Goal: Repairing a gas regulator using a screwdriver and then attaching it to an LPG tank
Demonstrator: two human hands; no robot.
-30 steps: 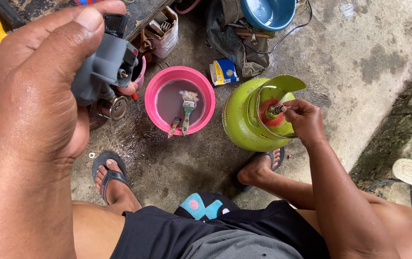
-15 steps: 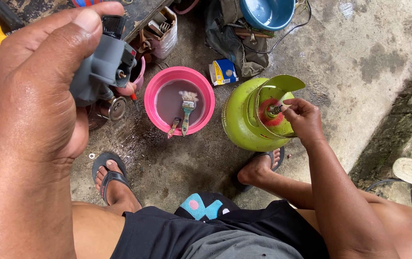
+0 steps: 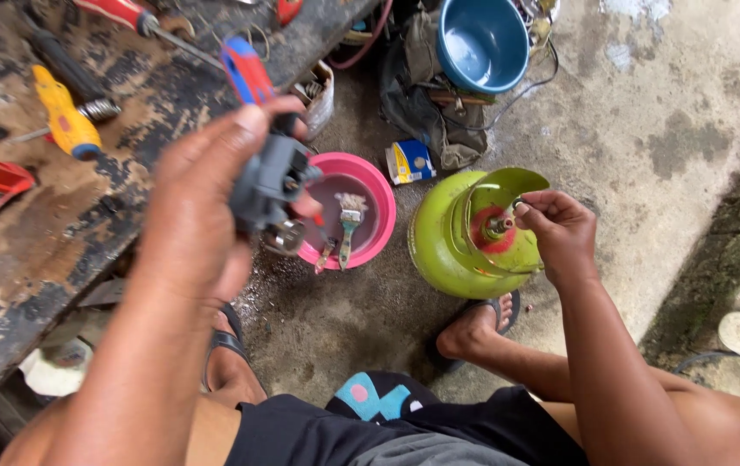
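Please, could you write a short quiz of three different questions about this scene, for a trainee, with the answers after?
1. True or false: the left hand holds a grey regulator-like part up, away from the green gas cylinder.
2. Multiple choice: where are the right hand's fingertips? A) in the blue basin B) at the valve on top of the green gas cylinder C) on the yellow-handled screwdriver
3. Fill in: the small brush lies in the ____ bowl.

Key: 1 true; 2 B; 3 pink.
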